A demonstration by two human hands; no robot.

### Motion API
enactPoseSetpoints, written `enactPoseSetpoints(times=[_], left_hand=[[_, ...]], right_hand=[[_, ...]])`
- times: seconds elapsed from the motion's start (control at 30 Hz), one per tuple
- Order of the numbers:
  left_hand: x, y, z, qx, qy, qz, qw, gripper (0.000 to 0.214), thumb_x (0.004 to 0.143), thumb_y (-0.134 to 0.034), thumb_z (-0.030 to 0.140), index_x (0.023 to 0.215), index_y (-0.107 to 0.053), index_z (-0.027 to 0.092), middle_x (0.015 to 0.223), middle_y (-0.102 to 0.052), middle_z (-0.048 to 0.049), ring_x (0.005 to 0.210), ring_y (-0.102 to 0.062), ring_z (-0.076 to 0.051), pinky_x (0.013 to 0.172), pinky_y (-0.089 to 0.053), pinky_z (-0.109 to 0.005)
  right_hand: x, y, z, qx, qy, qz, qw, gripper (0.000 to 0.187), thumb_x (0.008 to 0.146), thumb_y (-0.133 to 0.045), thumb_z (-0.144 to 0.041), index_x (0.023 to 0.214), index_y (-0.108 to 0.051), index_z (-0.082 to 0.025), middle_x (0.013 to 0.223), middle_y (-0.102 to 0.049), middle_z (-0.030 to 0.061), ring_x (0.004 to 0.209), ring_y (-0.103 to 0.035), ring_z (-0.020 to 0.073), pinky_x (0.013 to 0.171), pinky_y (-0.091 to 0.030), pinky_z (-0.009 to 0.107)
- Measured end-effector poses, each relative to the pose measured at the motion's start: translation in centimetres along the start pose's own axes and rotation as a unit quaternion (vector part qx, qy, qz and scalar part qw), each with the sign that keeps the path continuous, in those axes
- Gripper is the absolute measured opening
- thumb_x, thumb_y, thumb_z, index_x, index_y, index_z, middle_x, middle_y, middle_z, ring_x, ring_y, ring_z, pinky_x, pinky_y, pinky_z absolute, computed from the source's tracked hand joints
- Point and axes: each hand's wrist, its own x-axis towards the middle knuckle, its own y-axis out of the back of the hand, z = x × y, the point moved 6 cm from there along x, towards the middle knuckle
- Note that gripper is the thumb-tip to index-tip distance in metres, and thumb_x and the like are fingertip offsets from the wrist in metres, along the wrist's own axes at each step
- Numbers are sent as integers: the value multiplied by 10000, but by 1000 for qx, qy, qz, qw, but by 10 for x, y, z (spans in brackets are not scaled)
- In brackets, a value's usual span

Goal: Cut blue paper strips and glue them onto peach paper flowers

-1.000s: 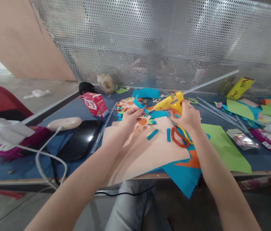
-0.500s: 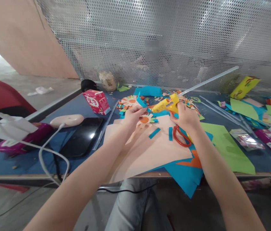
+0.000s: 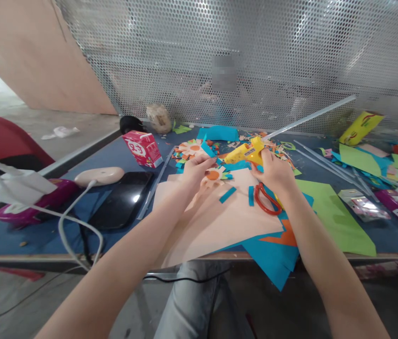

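1. Glue gun (image 3: pixel 244 153): smooth yellow plastic, tapered body; in the right hand (image 3: pixel 275 174), nozzle towards the left hand.
2. Glue stick (image 3: pixel 312 117): long, translucent rod, slanting up from the gun's rear, beyond the right hand.
3. Blue strip (image 3: pixel 208 149): flat paper, bent, rising at the left hand's fingertips.
4. Paper flower (image 3: pixel 213 175): cream petals, round orange centre; just beside the left hand, partly covered by it.
5. Cream sheet (image 3: pixel 216 221): broad, matte paper, below and between both hands.
6. Scissors (image 3: pixel 267 202): red looped handle, just on the near side of the right hand, which hides part of them.
7. Green sheet (image 3: pixel 329 216): flat paper, right of the right hand, on the blue desk (image 3: pixel 96 160).
8. Carton (image 3: pixel 143 149): pink box, upright, left of the left hand.
9. Phone (image 3: pixel 121 197): black, glossy slab, also left of it.
10. Left hand: fingertips together, pinching the strip; forearm reaching forward.
11. Right hand: fingers wrapped round the gun's handle.
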Motion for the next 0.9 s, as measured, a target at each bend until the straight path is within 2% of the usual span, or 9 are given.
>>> enactPoseSetpoints(times=[0.33,0.6,0.77,0.9], left_hand=[[-3,1,1,12,20,19,1000,297,454,-766,358,559,-570,161,564,-591,-8,580,-538,-115,467,-303,-202],[-1,2,-1,-4,14,9,1000,328,453,-773,385,565,-562,161,578,-563,-4,642,-568,-130,455,-295,-189],[-1,1,0,-9,15,6,1000,349,434,-779,395,556,-552,160,572,-563,-4,638,-568,-134,451,-290,-201],[-2,0,1,-8,18,5,1000,332,453,-771,390,561,-555,161,594,-597,-15,625,-565,-124,460,-312,-196]], right_hand=[[-1,0,2,5,2,7,1000,306,824,-393,-378,979,-484,-131,843,-620,127,712,-575,228,519,-329,272],[0,-1,3,-7,-1,4,1000,318,827,-381,-360,1020,-473,-126,894,-622,139,711,-584,231,513,-327,279],[1,-4,4,-8,-12,-21,1000,335,808,-413,-333,1054,-468,-112,914,-630,146,716,-595,239,514,-339,279],[1,-5,9,32,-43,-22,998,384,806,-435,-396,1065,-463,-115,915,-635,155,717,-601,254,537,-375,293]])
